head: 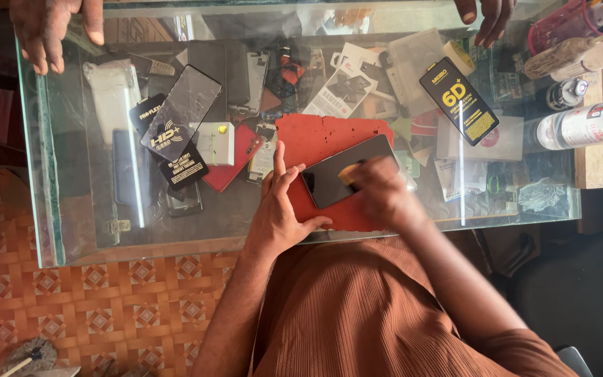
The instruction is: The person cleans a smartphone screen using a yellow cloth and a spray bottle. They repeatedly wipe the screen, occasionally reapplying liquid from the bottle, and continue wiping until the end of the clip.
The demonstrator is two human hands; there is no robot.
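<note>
Brown ribbed clothing [378,314] is filling the lower frame, closest to the lens, with both forearms reaching up from it onto the desk.

Glass-topped desk [78,209] is spreading across most of the view, its see-through top showing a clutter of phone parts and packets lying beneath.

Red mat [315,139], ragged at the edges, is lying on the glass at the near middle.

Dark phone [340,178] is resting tilted on the red mat, screen up.

Left hand [280,209] is lying flat and released, fingers spread, pressing on the mat with fingertips touching the phone's left end.

Right hand [378,192] is blurring over the phone's right part, loosely clenched on a small tan object [347,174] against the screen; what that object is cannot be told.

Black packet with yellow print [459,101] is lying on the glass to the right, well apart from the phone.

Black packets [172,143] are lying to the left.

White bottles [584,126] are lying at the right edge.

Another person's hands [54,28] are resting at the far edge of the desk.
</note>
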